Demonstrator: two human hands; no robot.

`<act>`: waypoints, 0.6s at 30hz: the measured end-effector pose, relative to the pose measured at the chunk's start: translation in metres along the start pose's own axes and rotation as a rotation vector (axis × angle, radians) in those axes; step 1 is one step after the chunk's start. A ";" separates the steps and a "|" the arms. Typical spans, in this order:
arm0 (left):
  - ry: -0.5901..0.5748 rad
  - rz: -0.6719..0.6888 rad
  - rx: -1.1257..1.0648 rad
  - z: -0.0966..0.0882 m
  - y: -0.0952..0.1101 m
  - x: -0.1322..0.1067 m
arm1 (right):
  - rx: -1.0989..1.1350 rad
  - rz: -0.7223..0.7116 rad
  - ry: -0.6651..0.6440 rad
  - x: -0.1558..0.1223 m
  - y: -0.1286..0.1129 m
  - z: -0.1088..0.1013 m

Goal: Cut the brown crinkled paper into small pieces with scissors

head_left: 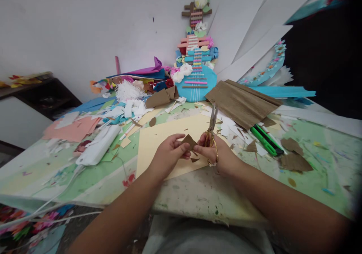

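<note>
A small folded-looking piece of brown paper (188, 140) is pinched between the thumb and fingers of my left hand (169, 153). My right hand (219, 152) holds gold-handled scissors (212, 121), their blades pointing up and away from me and slightly apart. The right thumb and a fingertip also touch the paper's right corner. Both hands are above a cream sheet (152, 141) on the table. A small brown scrap (195, 159) shows just below the paper.
A blue paper guitar shape (181, 81) with flowers leans on the wall. Brown crepe paper (243, 101) lies right of it, near a green cutter knife (266, 140) and brown scraps (295, 161). At left are a white glue gun (98, 145) with cord and pink sheets (72, 127).
</note>
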State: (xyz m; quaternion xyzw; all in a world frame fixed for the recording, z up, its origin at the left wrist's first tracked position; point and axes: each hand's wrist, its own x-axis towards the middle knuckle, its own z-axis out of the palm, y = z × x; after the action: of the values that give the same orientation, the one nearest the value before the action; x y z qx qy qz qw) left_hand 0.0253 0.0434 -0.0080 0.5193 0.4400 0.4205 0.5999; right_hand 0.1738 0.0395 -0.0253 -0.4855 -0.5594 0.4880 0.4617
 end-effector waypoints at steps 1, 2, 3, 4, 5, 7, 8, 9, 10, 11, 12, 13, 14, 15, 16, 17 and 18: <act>-0.046 -0.051 0.020 -0.001 0.001 0.000 | -0.025 -0.010 0.023 0.000 -0.001 -0.002; -0.083 -0.094 0.050 -0.002 0.001 0.000 | -0.045 -0.015 0.036 0.000 -0.002 -0.004; -0.108 -0.123 0.079 -0.003 0.002 0.000 | -0.056 -0.017 0.048 -0.001 -0.003 -0.005; -0.120 -0.137 0.099 -0.004 0.003 0.000 | -0.060 -0.011 0.053 -0.001 -0.004 -0.006; -0.119 -0.137 0.103 -0.005 0.004 0.000 | -0.056 -0.003 0.055 -0.002 -0.006 -0.007; -0.122 -0.128 0.075 -0.008 0.005 -0.001 | -0.029 0.015 0.048 -0.003 -0.007 -0.008; -0.126 -0.133 0.049 -0.009 0.005 -0.001 | -0.017 0.021 0.036 -0.003 -0.008 -0.008; -0.134 -0.145 0.025 -0.009 0.004 -0.001 | -0.010 0.023 0.020 -0.003 -0.008 -0.008; -0.146 -0.163 0.003 -0.010 0.004 -0.001 | -0.010 0.021 0.009 -0.002 -0.007 -0.008; -0.161 -0.185 -0.016 -0.010 0.004 0.000 | -0.025 0.016 0.005 -0.002 -0.007 -0.009; -0.177 -0.216 -0.031 -0.011 0.004 0.000 | -0.054 0.009 0.007 -0.001 -0.006 -0.009; -0.193 -0.259 -0.047 -0.011 0.004 0.000 | -0.092 0.001 0.018 0.000 -0.005 -0.009; -0.207 -0.314 -0.065 -0.010 0.004 0.001 | -0.128 -0.008 0.037 0.001 -0.004 -0.009; -0.219 -0.377 -0.082 -0.010 0.003 0.001 | -0.154 -0.019 0.053 0.001 -0.003 -0.009; -0.228 -0.438 -0.098 -0.009 0.003 0.002 | -0.168 -0.030 0.061 0.002 -0.002 -0.009; -0.233 -0.489 -0.111 -0.008 0.002 0.002 | -0.170 -0.040 0.063 0.002 -0.001 -0.008; -0.234 -0.524 -0.123 -0.007 0.002 0.003 | -0.165 -0.048 0.065 0.002 0.000 -0.007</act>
State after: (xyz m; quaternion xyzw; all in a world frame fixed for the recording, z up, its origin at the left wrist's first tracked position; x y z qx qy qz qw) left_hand 0.0191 0.0481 -0.0072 0.3955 0.4608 0.2144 0.7651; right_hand 0.1808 0.0426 -0.0248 -0.5240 -0.5940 0.4131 0.4494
